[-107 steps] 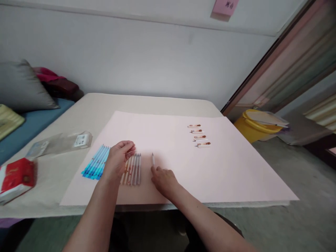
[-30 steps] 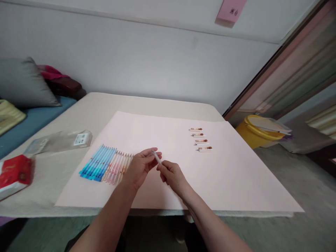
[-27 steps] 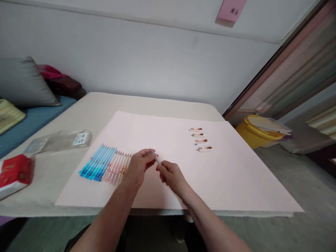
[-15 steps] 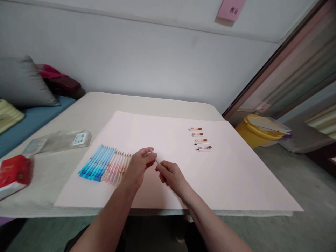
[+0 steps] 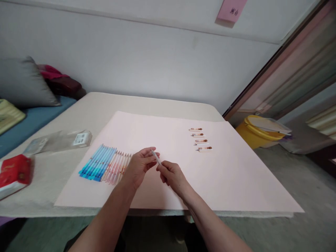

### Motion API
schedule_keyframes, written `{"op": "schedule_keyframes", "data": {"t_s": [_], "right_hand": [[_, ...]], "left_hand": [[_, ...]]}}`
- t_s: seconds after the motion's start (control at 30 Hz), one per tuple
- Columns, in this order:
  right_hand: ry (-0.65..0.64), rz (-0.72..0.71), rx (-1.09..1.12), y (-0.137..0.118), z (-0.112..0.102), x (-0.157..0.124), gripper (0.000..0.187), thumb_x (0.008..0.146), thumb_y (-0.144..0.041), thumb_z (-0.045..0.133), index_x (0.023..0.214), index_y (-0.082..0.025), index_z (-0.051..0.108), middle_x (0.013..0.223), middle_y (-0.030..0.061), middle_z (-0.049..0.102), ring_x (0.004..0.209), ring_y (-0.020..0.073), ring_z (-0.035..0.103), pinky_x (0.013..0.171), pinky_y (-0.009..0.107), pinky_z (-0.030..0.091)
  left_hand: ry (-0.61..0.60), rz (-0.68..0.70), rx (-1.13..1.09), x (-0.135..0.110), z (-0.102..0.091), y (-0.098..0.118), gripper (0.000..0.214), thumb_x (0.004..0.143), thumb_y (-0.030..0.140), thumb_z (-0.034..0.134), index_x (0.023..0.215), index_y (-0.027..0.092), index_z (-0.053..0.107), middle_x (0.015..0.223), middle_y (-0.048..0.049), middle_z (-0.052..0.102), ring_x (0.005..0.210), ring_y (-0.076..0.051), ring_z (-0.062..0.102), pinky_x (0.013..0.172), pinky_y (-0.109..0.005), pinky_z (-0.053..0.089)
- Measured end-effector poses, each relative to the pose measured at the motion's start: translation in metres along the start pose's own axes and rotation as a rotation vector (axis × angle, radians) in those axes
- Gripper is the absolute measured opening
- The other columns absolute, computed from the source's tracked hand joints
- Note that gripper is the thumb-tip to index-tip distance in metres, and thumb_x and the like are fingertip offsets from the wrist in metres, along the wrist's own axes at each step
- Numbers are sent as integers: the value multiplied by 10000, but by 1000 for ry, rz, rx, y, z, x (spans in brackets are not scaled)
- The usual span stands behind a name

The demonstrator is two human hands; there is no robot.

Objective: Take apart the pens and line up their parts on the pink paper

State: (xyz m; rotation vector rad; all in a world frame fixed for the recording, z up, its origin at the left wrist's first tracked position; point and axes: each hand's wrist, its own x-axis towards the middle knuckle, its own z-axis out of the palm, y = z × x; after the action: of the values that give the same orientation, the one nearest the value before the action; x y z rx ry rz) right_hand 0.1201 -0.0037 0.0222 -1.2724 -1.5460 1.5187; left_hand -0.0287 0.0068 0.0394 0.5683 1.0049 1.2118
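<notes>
A slim whitish pen (image 5: 156,157) slants between my two hands over the pink sheet. My right hand (image 5: 172,176) is closed around its lower end, thumb along the barrel. The curled fingers of my left hand (image 5: 140,162) are at the upper end, which rests against them and shows uncovered. Beside my left wrist lies a row of pink-and-white pens (image 5: 118,164), partly hidden by my forearm. Blue pens (image 5: 98,162) lie side by side to their left. Farther right, several short patterned pen parts (image 5: 201,141) lie in a column with thin refills (image 5: 201,144) beside them.
The pink sheet (image 5: 231,182) covers much of the cloth-covered table (image 5: 157,101). A clear plastic bag (image 5: 59,141) and a red packet (image 5: 15,171) lie at the left. A yellow bucket (image 5: 252,133) stands beyond the right edge, and a wall closes the back.
The left fingers have loosened and shifted at the pen's upper end, so more of the barrel shows. My right hand keeps its hold, hardly moved. The laid-out pens are unchanged.
</notes>
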Motion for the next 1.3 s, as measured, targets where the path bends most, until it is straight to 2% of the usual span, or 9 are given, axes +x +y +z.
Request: {"op": "schedule_keyframes", "data": {"t_s": [0.1,0.23,0.4,0.57,0.73,0.9,1.0,1.13,1.3], "right_hand": [[-9,-3,0,1,0,0,252,868,-365,476,750,-168,580,478,-46,491,421,67,373,436,198,288],[-7,-3,-7,1,1,0,249,870,-356,472,753,-165,581,476,-48,489,421,66,375,443,198,294],[-25,-6,-8,2,1,0,252,871,-360,471,760,-163,581,477,-46,489,421,67,372,443,202,291],[-16,3,-10,1,3,0,251,869,-363,476,735,-170,564,480,-42,491,425,72,374,442,206,290],[-38,17,-26,1,6,-2,273,853,-381,510,672,-177,519,490,-38,500,426,67,365,436,205,276],[-34,16,12,0,2,-1,258,866,-389,491,744,-171,557,499,-41,503,414,69,376,419,201,282],[-45,-5,50,-4,0,-2,266,877,-413,472,829,-171,570,511,-45,510,405,72,369,405,202,282],[-54,-36,92,-8,1,-4,301,899,-422,421,890,-168,582,509,-47,505,398,75,369,401,205,282],[-25,-5,59,-6,2,-2,260,883,-373,438,821,-168,585,491,-43,509,379,69,363,389,197,271]], "left_hand": [[77,12,79,-1,-1,1,388,640,215,749,1012,166,649,896,-63,639,791,-134,580,684,-254,442],[-18,-4,-25,-2,-1,2,406,613,158,753,1005,150,647,976,-98,641,914,-176,584,764,-282,444],[78,6,98,-2,-2,3,425,647,237,746,1055,184,639,983,-76,639,838,-139,571,676,-243,420],[-7,-7,-11,-1,-3,3,410,593,138,757,990,154,660,996,-109,645,890,-170,588,738,-273,443],[65,4,112,0,-6,1,417,631,227,761,1032,177,660,1022,-98,638,845,-146,583,676,-246,440],[-86,-55,-64,-1,-7,4,373,654,115,715,1021,130,651,1039,-145,648,975,-217,601,838,-340,471],[-112,-45,-104,0,-9,5,297,690,120,688,985,105,653,992,-158,667,927,-213,621,847,-351,475],[-103,-2,-76,1,-9,4,244,683,156,710,916,114,652,904,-125,677,793,-181,626,750,-324,488],[-18,43,-50,1,-6,1,202,628,173,752,791,137,638,797,-55,654,722,-133,593,697,-277,468]]}}
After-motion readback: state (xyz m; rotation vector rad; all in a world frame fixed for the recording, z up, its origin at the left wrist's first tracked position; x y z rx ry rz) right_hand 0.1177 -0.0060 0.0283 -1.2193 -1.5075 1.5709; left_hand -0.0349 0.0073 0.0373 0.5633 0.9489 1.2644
